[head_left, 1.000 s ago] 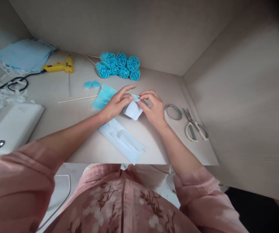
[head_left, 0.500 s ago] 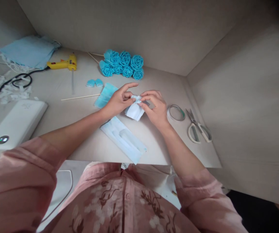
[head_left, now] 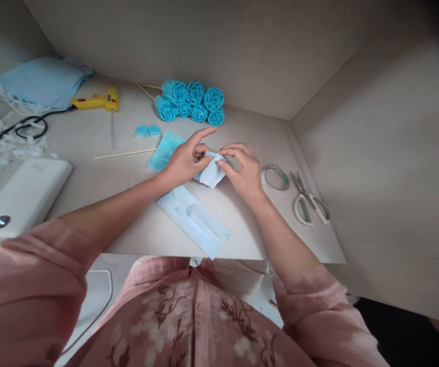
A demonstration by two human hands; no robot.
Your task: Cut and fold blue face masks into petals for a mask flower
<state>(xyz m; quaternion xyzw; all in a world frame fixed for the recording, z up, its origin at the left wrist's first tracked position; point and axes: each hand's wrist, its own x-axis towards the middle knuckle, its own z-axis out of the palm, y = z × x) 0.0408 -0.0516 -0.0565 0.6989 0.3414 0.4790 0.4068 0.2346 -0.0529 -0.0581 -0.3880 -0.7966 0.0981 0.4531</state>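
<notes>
Your left hand [head_left: 186, 159] and right hand [head_left: 244, 171] pinch a pale cloth piece [head_left: 212, 175] over the table

The pale table [head_left: 135, 235] spreads before you, and you wear a pink shirt [head_left: 200, 326] with its sleeves above your wrists. At the far left lies a pile of blue masks [head_left: 37, 81]; on the same side, closer to you, a white power bank [head_left: 24, 191] lies flat. Near the back you have a bunch of blue flowers [head_left: 195, 97]. A flat light-blue strip [head_left: 194, 221] lies aslant by the front edge, below your hands.

Your left thumb and finger grip one side of the pale cloth piece, with the index finger stretched out. Your right thumb and fingertips are closed on its top, and it hangs between both hands, near the middle of the table. You cannot tell whether its lower edge touches the surface.

A yellow glue gun [head_left: 95, 103] rests beside the masks on a black cord [head_left: 31, 120]. Beyond your right hand, scissors [head_left: 302, 192] lie just beside a roll of tape [head_left: 264, 178]. A bright blue square [head_left: 165, 147] sits by your left hand, meeting a thin stick [head_left: 125, 153]. Smallest are two blue petals [head_left: 140, 132] side by side and white scraps [head_left: 20, 146] near the cord.
</notes>
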